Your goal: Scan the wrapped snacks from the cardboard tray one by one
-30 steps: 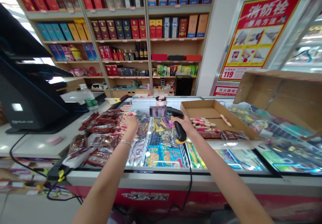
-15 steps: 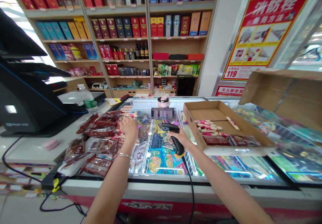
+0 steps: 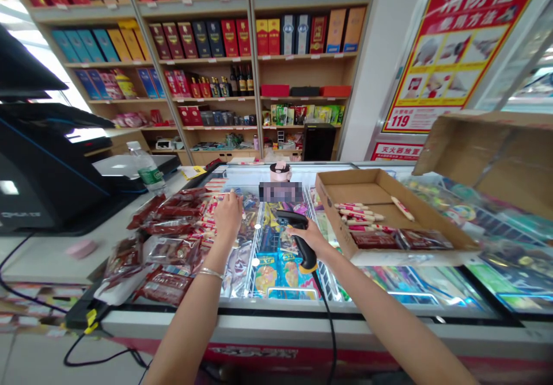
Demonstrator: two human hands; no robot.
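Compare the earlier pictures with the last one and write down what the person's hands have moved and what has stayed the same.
The right hand has lowered the barcode scanner over the freezer, keeping hold of it. The left hand remains at the wrapped sausage sticks, with no clear grasp or release. The cardboard tray and its contents stay as they were.

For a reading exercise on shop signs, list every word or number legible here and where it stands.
"消防栓": red and yellow poster
"119": same poster, lower left
"灭火器放置": red sign below it
Too blurred: freezer's red front band, boxes on the shelves
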